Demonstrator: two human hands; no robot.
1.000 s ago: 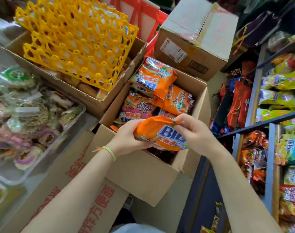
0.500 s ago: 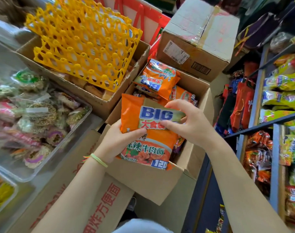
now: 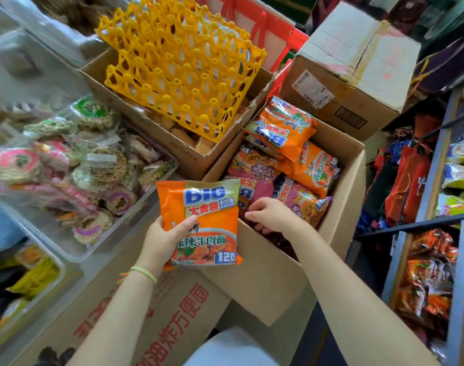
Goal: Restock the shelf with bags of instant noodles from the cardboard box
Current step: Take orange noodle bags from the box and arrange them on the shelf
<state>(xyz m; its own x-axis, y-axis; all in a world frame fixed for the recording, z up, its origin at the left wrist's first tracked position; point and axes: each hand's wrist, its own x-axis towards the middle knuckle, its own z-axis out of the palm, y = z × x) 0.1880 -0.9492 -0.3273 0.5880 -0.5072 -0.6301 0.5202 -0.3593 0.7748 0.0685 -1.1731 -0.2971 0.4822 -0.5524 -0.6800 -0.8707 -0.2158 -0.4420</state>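
Hidden or unclear: the near wall of the open cardboard box (image 3: 268,281) hides the packs lowest inside it; the metal shelf (image 3: 434,167) runs off the right edge, its stock blurred; the sleeves in the clear plastic tray (image 3: 157,186) at left are smeared by motion and cannot be read.
Left hand (image 3: 161,241): closed on an orange bag of instant noodles (image 3: 199,223), thumb across the front, fingers behind; a pale green band circles the wrist.
Held bag: upright and facing the camera, printed "BIG" and "120", grasped at its lower left, its right edge overlapping the box's near left corner.
Right hand (image 3: 271,213): empty, fingers loosely curled and apart, just right of the held bag and not touching it, over the box's near opening.
Box contents: more orange and pink noodle bags (image 3: 286,165) lie jumbled, mostly toward the far side.
Surroundings: a yellow plastic egg tray (image 3: 180,72) sits tilted in a second open carton (image 3: 151,122) to the left; a taped, sealed carton (image 3: 355,72) stands behind; a flat carton with red Chinese lettering (image 3: 178,313) lies under the left forearm.
Shelf: to the right of the box, holding packets in green, yellow and orange wrappers.
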